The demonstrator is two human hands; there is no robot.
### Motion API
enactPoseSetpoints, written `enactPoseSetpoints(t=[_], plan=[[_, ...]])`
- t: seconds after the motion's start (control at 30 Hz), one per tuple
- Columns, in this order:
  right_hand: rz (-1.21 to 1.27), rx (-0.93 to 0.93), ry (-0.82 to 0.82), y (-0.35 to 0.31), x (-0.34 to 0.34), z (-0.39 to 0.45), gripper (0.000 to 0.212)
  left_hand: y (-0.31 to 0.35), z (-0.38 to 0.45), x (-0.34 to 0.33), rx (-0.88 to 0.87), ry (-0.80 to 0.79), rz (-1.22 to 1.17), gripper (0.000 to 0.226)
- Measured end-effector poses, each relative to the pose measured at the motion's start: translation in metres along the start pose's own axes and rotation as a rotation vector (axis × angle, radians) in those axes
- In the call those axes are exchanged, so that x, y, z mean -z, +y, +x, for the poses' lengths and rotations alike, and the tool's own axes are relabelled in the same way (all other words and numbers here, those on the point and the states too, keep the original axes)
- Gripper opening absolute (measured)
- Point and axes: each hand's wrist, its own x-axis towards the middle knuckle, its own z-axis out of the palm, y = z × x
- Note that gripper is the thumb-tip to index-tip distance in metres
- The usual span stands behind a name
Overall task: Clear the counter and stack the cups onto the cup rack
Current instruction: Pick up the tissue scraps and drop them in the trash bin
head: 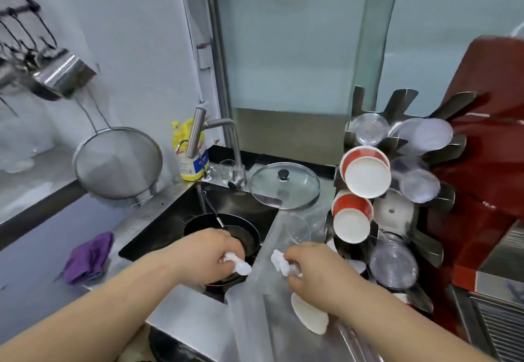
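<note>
Both hands are working at the front edge of the sink (170, 219), each one pinching a scrap of crumpled white tissue. The left hand (207, 254) is hovering over the sink's front rim, fingers curled around a tissue wad (239, 265) that is poking out to the right. The right hand (309, 268) is just right of the sink, over the counter (266, 305), fingers closed on a second wad (280, 262) sticking out to the left. The two wads are near each other but apart.

The tissue looks light, soft and easily torn, so a loose pinch anywhere on it should be enough; if wet, it may be shedding bits on the steel.

The cups are what will need care. A clear glass (297, 228) is lying tilted just right of the sink, between it and the cup rack (397, 205). It looks rigid, smooth and breakable, probably slippery if damp, so taking it round the body rather than by the rim seems safer. A white paper cup (309, 319) is lying on its side on the counter under the right wrist, right of the sink's front corner. It should be light and easily crushed, so a gentle hold near the stiffer rim would suit it. The rack, further right of the sink, is already carrying red paper cups (365, 174) and clear plastic ones (419, 185).
</note>
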Motion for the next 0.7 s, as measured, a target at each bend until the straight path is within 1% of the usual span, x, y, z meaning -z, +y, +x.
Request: enactPoseSetpoints(t=[0.07,0.17,0.4,0.53,0.7], plan=[[0.006,0.012,0.003,-0.001,0.002,0.003,0.015,0.000,-0.007,0.003,0.040,0.013,-0.016,0.023],[0.022,0.039,0.004,-0.007,0.003,0.008,0.021,-0.002,-0.021,0.005,0.095,0.019,-0.016,0.020],[-0.023,0.043,0.034,-0.042,0.003,0.026,0.017,-0.020,-0.063,0.013,0.199,0.058,-0.027,0.019],[-0.071,0.072,0.022,-0.075,-0.009,0.040,0.023,-0.043,-0.097,0.013,0.272,0.086,-0.064,0.021],[-0.125,0.150,-0.028,-0.143,-0.040,0.063,0.027,-0.092,-0.155,-0.004,0.379,0.107,-0.138,0.020]])
